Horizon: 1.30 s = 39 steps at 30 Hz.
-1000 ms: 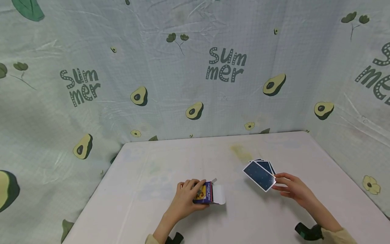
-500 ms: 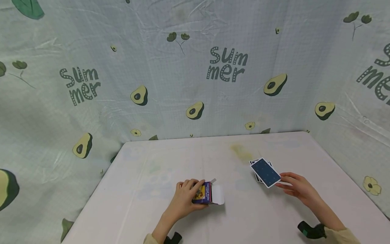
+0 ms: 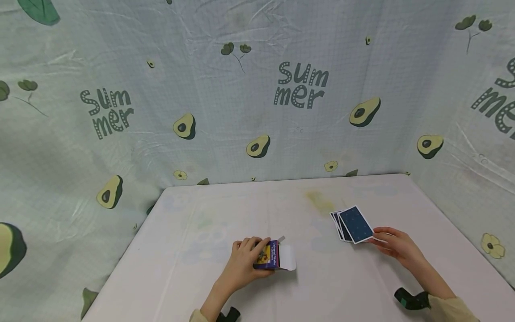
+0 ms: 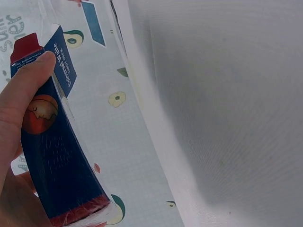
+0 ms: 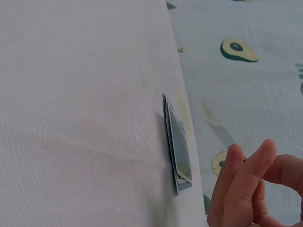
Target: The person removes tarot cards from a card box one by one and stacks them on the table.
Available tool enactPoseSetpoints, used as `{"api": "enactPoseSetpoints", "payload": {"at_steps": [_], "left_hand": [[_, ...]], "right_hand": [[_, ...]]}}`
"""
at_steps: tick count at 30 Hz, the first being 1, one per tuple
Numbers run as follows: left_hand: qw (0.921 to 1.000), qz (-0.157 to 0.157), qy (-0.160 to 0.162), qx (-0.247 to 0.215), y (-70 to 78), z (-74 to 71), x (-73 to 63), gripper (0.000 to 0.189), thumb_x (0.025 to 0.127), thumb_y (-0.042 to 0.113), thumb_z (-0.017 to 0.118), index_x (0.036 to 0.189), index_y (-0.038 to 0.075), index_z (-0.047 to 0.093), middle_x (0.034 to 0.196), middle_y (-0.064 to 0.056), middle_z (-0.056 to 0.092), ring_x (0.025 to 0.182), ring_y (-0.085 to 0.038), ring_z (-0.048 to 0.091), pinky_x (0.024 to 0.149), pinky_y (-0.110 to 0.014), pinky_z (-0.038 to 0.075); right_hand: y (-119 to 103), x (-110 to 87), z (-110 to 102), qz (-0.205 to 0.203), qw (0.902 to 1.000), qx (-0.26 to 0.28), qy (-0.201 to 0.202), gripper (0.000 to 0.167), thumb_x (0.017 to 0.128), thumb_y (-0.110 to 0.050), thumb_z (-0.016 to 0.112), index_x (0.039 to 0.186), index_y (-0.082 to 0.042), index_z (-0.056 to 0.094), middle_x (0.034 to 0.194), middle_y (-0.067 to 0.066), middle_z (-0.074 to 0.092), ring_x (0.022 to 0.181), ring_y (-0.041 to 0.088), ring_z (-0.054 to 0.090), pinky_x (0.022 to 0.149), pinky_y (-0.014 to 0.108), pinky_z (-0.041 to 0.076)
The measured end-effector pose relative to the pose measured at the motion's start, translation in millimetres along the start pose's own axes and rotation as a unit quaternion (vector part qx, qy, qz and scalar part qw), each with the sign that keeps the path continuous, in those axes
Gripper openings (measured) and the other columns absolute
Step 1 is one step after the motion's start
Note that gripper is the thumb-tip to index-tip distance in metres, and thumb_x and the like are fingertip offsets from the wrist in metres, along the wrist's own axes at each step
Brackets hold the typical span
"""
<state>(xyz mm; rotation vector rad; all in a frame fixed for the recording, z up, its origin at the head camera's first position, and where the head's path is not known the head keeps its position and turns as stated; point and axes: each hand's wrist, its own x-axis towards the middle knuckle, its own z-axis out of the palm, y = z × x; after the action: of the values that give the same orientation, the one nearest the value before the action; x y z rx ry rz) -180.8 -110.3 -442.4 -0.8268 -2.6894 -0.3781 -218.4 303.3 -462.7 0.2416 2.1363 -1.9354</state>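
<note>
My left hand (image 3: 240,264) grips a blue tarot card box (image 3: 269,255) by its sides. Its white end flap (image 3: 287,257) hangs open to the right, and in the left wrist view the thumb presses on the box (image 4: 59,151). At the right, my right hand (image 3: 397,248) pinches a dark blue tarot card (image 3: 356,225) by a corner. The left wrist view shows this card (image 4: 93,23) raised off the table. Under and beside it lies a small fanned pile of tarot cards (image 3: 339,226), partly covered. Right wrist view: the pile (image 5: 179,146) stands apart from the fingertips.
A white-covered table (image 3: 193,277) lies beneath both hands, with a yellowish stain (image 3: 319,201) behind the cards. Pale cloth (image 3: 225,98) printed with avocados hangs around its back and sides. Each wrist wears a black device (image 3: 412,299).
My right hand has moved slightly to the right. The pinched card has swung from the pile's near left to its right side and turned more upright. The left hand and box have barely moved.
</note>
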Motion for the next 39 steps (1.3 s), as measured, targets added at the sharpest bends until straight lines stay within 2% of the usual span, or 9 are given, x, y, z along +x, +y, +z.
{"api": "enactPoseSetpoints", "payload": {"at_steps": [7,17,24,35,39], "left_hand": [[0.9999,-0.005,-0.008,-0.008,0.4,-0.2,-0.2,0.074,0.066,0.050,0.071,0.129,0.020,0.045,0.110,0.001,0.051,0.099,-0.016,0.048,0.083,-0.042,0.033],[0.9998,-0.007,-0.018,-0.006,1.3,-0.4,0.5,0.075,0.067,0.051,0.070,0.131,0.021,0.043,0.111,0.002,0.051,0.101,-0.015,0.048,0.084,-0.042,0.034],[0.9998,-0.002,-0.017,-0.001,2.7,-0.7,1.0,0.076,0.067,0.051,0.070,0.131,0.021,0.043,0.111,0.002,0.051,0.101,-0.015,0.048,0.084,-0.042,0.035],[0.9999,-0.001,-0.015,-0.004,2.5,-0.9,0.7,0.076,0.067,0.051,0.071,0.131,0.021,0.043,0.111,0.002,0.051,0.100,-0.015,0.048,0.084,-0.043,0.035],[0.9999,-0.002,-0.013,-0.006,2.8,-1.3,0.8,0.076,0.067,0.051,0.070,0.131,0.021,0.043,0.111,0.002,0.051,0.101,-0.015,0.048,0.084,-0.043,0.035]], "right_hand": [[4,4.1,-5,0.004,0.9998,0.021,0.000,0.039,0.084,-0.024,0.060,0.115,-0.003,0.047,0.077,-0.015,0.065,0.075,0.001,0.064,0.067,0.018,0.050],[6,11.5,-5,0.003,0.9999,0.005,-0.011,0.054,0.085,-0.025,0.060,0.122,0.006,0.039,0.079,-0.014,0.065,0.076,0.000,0.063,0.068,0.017,0.049],[4,17.2,-3,0.021,0.9996,-0.016,-0.007,0.061,0.084,-0.027,0.061,0.126,0.007,0.034,0.079,-0.013,0.065,0.074,-0.001,0.061,0.066,0.017,0.048],[4,23.5,3,0.018,0.9995,-0.024,-0.012,0.050,0.085,-0.023,0.060,0.120,0.006,0.040,0.076,-0.013,0.066,0.071,0.000,0.061,0.062,0.017,0.047],[5,24.9,5,0.021,0.9990,-0.039,0.001,0.051,0.083,-0.022,0.062,0.119,0.007,0.041,0.074,-0.012,0.066,0.069,0.001,0.060,0.060,0.018,0.047]]}}
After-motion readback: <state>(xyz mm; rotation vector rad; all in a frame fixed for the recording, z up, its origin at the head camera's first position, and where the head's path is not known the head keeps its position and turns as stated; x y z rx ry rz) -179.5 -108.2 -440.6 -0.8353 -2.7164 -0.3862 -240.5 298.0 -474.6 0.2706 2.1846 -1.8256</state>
